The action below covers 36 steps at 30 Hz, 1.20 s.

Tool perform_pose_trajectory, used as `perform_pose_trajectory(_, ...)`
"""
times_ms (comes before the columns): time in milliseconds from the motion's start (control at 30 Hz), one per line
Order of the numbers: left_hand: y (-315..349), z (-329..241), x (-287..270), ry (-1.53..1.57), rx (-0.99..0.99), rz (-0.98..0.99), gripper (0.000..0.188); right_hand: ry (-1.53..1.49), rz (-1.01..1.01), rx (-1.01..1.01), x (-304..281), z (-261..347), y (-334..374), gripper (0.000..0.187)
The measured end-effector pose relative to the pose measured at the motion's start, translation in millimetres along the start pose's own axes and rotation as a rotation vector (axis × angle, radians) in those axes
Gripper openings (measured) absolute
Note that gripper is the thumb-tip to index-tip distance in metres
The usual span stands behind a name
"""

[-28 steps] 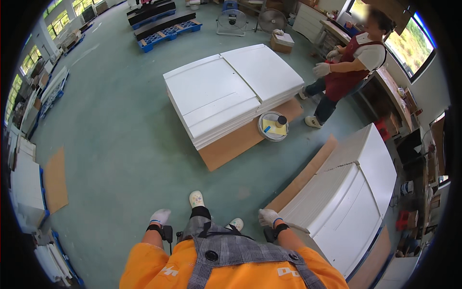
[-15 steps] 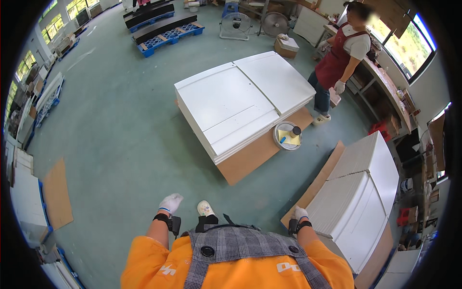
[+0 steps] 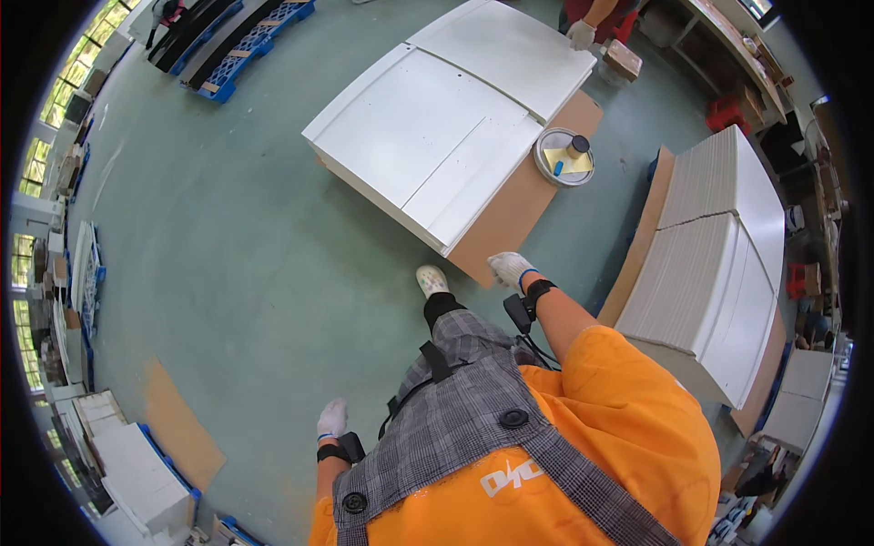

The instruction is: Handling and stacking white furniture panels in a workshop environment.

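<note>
My right hand [image 3: 510, 268], in a white knit glove, hangs in front of me with its fingers curled in and nothing seen in them. It is near the close corner of a brown cardboard sheet [image 3: 496, 237] under a stack of white panels [image 3: 428, 127], apart from both. Lower left, my left hand [image 3: 332, 419], also gloved, hangs over the green floor; its fingers are too small and foreshortened to read. On the cardboard's right edge sits a round pail lid [image 3: 549, 173] with a yellow pad [image 3: 566, 162], a dark jar [image 3: 578, 146] and a blue object [image 3: 558, 168].
A second stack of white panels [image 3: 696, 264] stands at right. A co-worker's gloved hand [image 3: 581, 35] is at the far stack's corner, near a small box [image 3: 623, 60]. Blue pallets [image 3: 241, 62] carry dark boards, far left. Another cardboard sheet [image 3: 182, 428] lies lower left.
I have stepped forward and turned right. My right hand has left the right stack's edge and swung forward; my left hand has swung back. The co-worker's hand is now at the far stack.
</note>
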<state>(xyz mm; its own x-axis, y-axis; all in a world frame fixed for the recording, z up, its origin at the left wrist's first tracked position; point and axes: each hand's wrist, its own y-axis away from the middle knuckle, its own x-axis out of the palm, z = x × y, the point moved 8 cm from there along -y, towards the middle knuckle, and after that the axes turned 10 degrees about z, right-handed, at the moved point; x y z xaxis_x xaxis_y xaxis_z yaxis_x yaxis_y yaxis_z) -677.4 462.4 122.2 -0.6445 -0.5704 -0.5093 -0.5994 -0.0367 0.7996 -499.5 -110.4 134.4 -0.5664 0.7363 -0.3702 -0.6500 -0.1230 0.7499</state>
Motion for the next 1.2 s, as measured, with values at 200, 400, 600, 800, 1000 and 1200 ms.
perform_pose_trajectory(200, -5.4, -11.8, -84.7, -0.069, -0.083, 0.117, 0.027, 0.385, 0.038, 0.139, 16.0, -25.9, -94.5, 0.026)
perform_pose_trajectory(400, -84.1, 32.1, -188.5, -0.291, -0.116, 0.035, 0.030, 0.664, 0.011, -0.044, -16.6, 92.6, -167.0, 0.024)
perform_pose_trajectory(600, -145.0, -277.1, -337.4, -0.053, 0.070, -0.230, 0.053, 0.602, -0.112, -0.164, -77.2, 144.2, -220.7, 0.022)
perform_pose_trajectory(800, -213.9, -366.3, -376.0, -0.334, 0.010, -0.071, 0.054, -0.202, -0.040, 0.000, -94.2, 154.8, -246.1, 0.020)
perform_pose_trajectory(1000, -325.2, -424.6, -388.5, -0.533, 0.123, 0.134, 0.052, 0.046, -0.040, 0.172, -54.6, 18.8, -251.9, 0.008)
perform_pose_trajectory(1200, -432.1, -487.3, -418.2, -0.614, 0.199, 0.201, 0.050, -1.126, -0.414, 0.697, -55.9, 56.3, -170.5, 0.027)
